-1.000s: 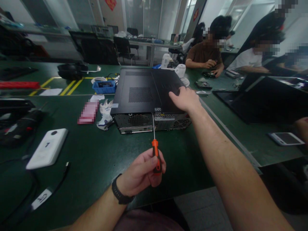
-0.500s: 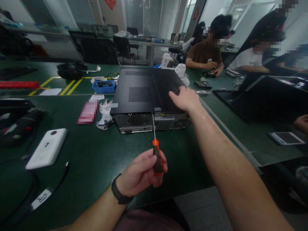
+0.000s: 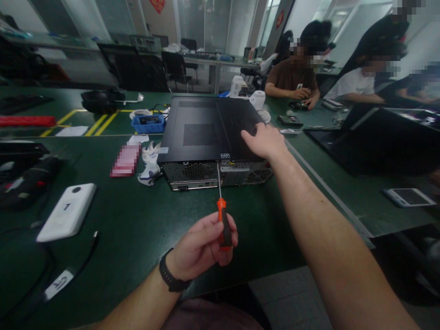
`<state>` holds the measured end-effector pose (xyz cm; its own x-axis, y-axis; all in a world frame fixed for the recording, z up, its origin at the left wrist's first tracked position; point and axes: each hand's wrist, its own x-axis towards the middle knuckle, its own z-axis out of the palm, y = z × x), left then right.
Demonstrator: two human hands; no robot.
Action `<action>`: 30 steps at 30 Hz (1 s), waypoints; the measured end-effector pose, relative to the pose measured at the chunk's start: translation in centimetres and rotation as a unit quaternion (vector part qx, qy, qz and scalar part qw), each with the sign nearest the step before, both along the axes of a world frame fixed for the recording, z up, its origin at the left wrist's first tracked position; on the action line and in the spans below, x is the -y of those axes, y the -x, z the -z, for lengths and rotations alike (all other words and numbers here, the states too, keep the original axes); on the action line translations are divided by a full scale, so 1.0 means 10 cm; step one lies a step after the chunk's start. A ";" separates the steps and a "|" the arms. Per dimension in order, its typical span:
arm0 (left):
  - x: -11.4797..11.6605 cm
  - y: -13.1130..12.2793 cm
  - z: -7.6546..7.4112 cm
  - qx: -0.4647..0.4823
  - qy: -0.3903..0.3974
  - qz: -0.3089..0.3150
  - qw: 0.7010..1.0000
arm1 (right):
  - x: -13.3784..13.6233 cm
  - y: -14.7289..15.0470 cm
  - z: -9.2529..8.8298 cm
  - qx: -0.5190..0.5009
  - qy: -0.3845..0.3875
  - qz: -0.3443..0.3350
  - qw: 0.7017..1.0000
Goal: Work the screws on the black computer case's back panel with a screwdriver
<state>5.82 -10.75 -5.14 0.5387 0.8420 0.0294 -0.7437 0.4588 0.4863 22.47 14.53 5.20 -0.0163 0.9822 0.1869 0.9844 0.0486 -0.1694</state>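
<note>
A black computer case (image 3: 202, 114) lies flat on the green table (image 3: 144, 220), its ported, vented end facing me. My left hand (image 3: 208, 240), with a black band at the wrist, grips the orange and dark handle of a screwdriver (image 3: 224, 224). The shaft points away from me, and its tip meets the upper edge of the case's near end, left of a small checkered label; the exact contact is too small to make out. My right hand (image 3: 264, 140) rests on the right part of the case's top, fingers apart and holding nothing.
Left of the case are a blue bin (image 3: 148, 124), a glove (image 3: 150, 165), a pink item (image 3: 126, 159) and a white power bank (image 3: 67, 212). To the right stand a dark monitor (image 3: 374, 137) and a phone (image 3: 410, 197). People sit at the back right.
The screwdriver handle has turned a little in my left hand, showing more orange on its left side. My right hand has stayed on the case. A hand at the far right edge has drawn back.
</note>
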 end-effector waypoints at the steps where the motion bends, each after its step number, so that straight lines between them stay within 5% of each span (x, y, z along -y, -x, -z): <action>1: 0.00 -0.01 0.01 -0.002 -0.006 -0.006 1.000 | 0.00 0.00 0.00 0.000 0.000 0.000 1.000; 15: 0.00 0.01 -0.06 -0.005 0.027 0.015 1.000 | 0.01 0.00 -0.01 -0.001 -0.001 -0.002 1.000; 24: 0.01 -0.02 0.01 -0.002 -0.035 -0.007 0.999 | 0.03 0.01 -0.02 -0.001 -0.001 -0.003 1.000; 30: -0.01 0.02 -0.01 0.001 0.009 0.016 1.000 | 0.03 0.01 -0.02 -0.002 0.004 -0.002 1.000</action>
<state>5.61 -10.68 -5.08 0.5657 0.8244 0.0152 -0.7295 0.4918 0.4752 22.39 14.25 5.42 -0.0190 0.9838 0.1783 0.9834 0.0505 -0.1741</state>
